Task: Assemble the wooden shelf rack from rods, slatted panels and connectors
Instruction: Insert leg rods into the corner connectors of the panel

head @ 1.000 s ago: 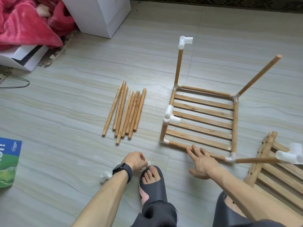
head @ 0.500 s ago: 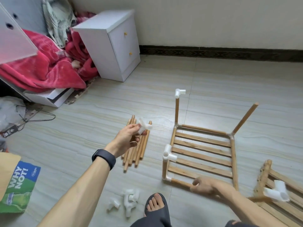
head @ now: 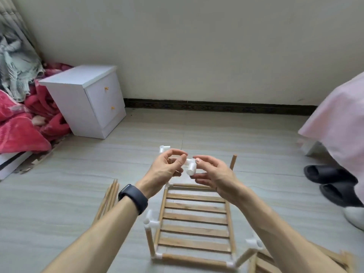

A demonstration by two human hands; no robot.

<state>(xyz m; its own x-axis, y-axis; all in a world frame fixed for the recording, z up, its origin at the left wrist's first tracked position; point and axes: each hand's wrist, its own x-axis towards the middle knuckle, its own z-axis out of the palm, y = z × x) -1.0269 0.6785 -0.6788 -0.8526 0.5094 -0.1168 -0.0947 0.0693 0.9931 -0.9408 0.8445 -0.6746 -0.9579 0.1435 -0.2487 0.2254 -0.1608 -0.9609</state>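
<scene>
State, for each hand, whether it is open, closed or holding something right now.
Left hand: pinches one arm of the white plastic connector.
Right hand: grips the same connector, thumb above, fingers below.

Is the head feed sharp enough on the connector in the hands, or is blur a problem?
Head view, centre: the white connector held between left hand and right hand reads fairly sharp. Head view, lower right: the corner connector and spare slatted panel are blurred. Head view overall: soft even light, no glare, wide-angle bowing at edges.
</scene>
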